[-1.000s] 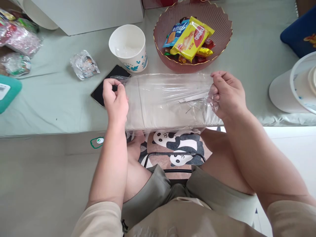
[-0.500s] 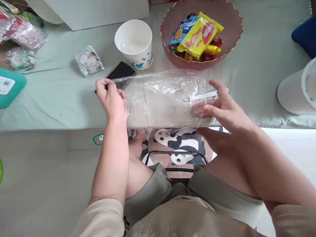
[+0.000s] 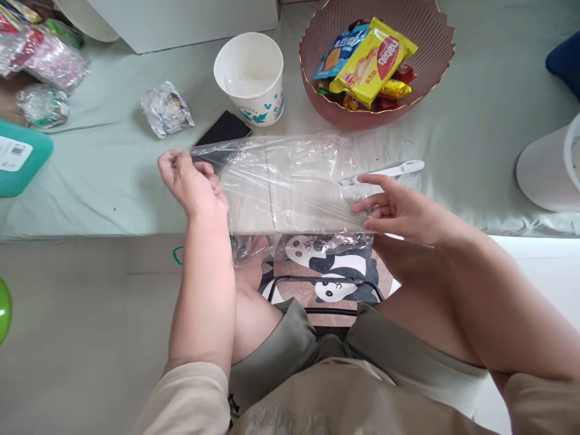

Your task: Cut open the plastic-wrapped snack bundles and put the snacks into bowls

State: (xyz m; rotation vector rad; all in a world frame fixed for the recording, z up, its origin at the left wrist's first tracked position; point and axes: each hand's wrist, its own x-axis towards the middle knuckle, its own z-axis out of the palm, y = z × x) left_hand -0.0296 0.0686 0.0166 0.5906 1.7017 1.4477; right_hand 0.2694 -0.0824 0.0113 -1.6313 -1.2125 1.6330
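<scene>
- The left hand has its thumb and fingers closed together on the upper left corner of a clear, thin plastic sheet or bag.
- The right hand has its fingers apart at the sheet's right edge; whether any finger presses the film, I cannot tell.
- The sheet lies across the front of the table, its near edge hanging past the tabletop.
- Best handling, I judge: a light, even pull from both sides, since film this thin probably creases or clings.
- The slim white utility knife points its blade end at the film, close to the right index finger; that fingertip is safer clear of it.
- A pale green cloth covers the table and looks slightly wrinkled.
- A black phone lies partly beneath the film.
- Below is a pale floor.
</scene>
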